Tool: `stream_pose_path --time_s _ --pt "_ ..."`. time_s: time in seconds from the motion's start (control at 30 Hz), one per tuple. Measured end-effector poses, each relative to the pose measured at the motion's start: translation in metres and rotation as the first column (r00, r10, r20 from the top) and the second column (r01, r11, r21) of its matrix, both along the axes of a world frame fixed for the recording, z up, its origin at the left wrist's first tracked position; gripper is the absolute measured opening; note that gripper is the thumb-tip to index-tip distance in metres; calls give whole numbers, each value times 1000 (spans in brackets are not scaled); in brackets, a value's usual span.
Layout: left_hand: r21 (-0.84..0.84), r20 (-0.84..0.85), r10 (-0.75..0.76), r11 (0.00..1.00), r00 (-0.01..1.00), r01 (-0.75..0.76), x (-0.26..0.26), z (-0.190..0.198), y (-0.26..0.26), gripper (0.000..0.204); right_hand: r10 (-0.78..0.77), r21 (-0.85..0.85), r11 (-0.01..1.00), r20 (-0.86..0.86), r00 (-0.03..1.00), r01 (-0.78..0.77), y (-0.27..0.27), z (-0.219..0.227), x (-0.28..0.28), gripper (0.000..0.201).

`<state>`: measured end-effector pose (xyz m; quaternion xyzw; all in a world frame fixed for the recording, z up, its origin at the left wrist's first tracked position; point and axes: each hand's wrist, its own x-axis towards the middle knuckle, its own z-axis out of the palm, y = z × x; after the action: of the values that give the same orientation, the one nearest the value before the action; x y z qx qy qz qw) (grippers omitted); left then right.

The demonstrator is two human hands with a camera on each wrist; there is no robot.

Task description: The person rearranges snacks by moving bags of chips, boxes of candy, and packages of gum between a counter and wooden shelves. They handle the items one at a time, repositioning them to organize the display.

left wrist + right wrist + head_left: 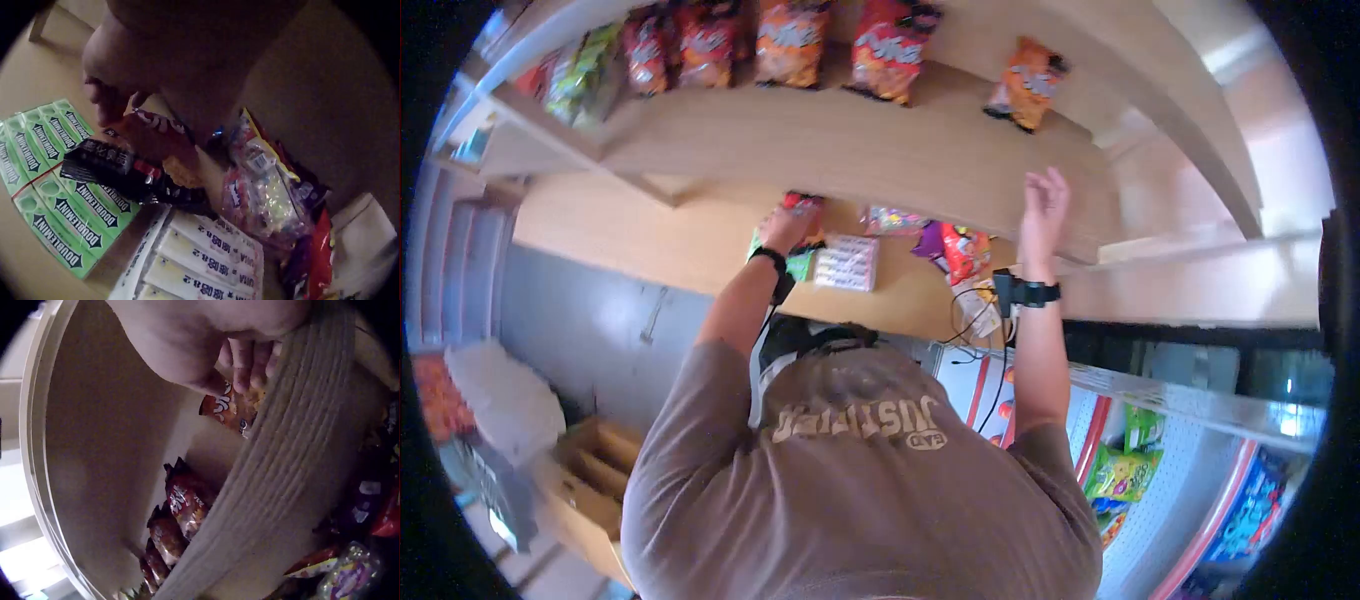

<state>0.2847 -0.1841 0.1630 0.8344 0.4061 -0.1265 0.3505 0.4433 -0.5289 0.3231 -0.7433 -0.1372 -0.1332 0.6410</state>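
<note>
A red snack bag (153, 134) is apparently being pinched by the left hand (785, 228) over gum packs (47, 172); the right hand (1043, 208), fingers loosely spread, is being raised toward the shelf (850, 150) for access.

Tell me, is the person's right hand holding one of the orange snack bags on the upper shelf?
No. In the head view the right hand is raised with straight fingers, apart from the orange snack bag lying on the pale wooden upper shelf.

I cannot see the left hand (783, 228) fingers; the shelf (850, 160) hides them. At 6 o'clock, the white packs (200, 262) are cut off by the edge.
</note>
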Motion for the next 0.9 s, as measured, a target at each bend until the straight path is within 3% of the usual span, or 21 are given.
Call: stream_pose_path --time_s 0.03,0.1,0.17,0.23,0.27,0.3,0.37,0.43,0.5,0.53,0.57,0.6,0.63,0.67,0.73,0.77,0.8,0.83,0.9 --pt "-38 -36 -50 998 998 49 6 5 1 85 -23 -57 998 24 999 24 -1 -2 2 37" --pt "72 -27 -217 973 976 218 17 -47 7 89 -60 -136 989 28 998 63 2 -5 1 39" --pt "143 -128 -22 989 991 40 22 -46 -1 98 -81 -115 990 40 996 85 8 -2 -1 39" --pt "237 -144 23 971 989 12 22 -27 -12 105 -85 -87 992 34 996 87 7 -4 -1 39" --pt "142 -60 31 990 998 -22 19 -18 -10 105 -99 -108 989 45 994 103 6 -6 0 39" --pt "72 21 79 994 997 -80 24 -55 4 103 -111 -130 985 53 992 117 6 -8 2 38" --pt "104 202 83 989 976 -106 18 -52 5 101 -119 -133 983 75 990 129 6 -12 4 36" --pt "56 247 88 993 965 -105 14 -43 8 99 -87 -115 989 80 993 96 6 -13 4 36" --pt "120 387 -49 993 921 3 5 -52 13 99 -83 -98 991 77 994 90 9 -4 -2 37" --pt "287 401 -165 957 901 47 4 -88 24 98 -77 -94 992 70 995 84 10 1 -5 37" --pt "-166 683 14 977 731 136 3 -141 47 98 -81 -83 993 68 994 87 10 2 -7 37" --pt "-187 652 -26 963 758 195 -14 -105 34 96 -71 -70 995 60 996 75 10 2 -9 37" --pt "-209 621 -70 945 781 251 -35 -45 11 94 -61 -55 996 53 997 64 11 3 -11 37" --pt "-173 568 -181 928 803 331 -50 -6 -2 91 -66 -43 997 52 996 68 12 5 -20 37" --pt "-186 507 -358 842 784 506 -73 65 -27 85 78 -74 994 12 997 -77 20 11 -51 38" --pt "-233 505 -424 771 752 592 -82 87 -35 83 162 -55 986 64 985 -159 26 12 -67 39" --pt "-216 589 -426 736 687 642 -90 74 -36 80 291 -94 951 -39 956 -293 26 8 -78 41" --pt "-209 585 -432 737 687 642 -90 93 -40 80 405 -52 907 -165 899 -418 28 14 -93 42" --pt "-138 632 -474 710 613 691 -97 146 -57 73 465 0 878 -236 853 -479 32 19 -111 51"
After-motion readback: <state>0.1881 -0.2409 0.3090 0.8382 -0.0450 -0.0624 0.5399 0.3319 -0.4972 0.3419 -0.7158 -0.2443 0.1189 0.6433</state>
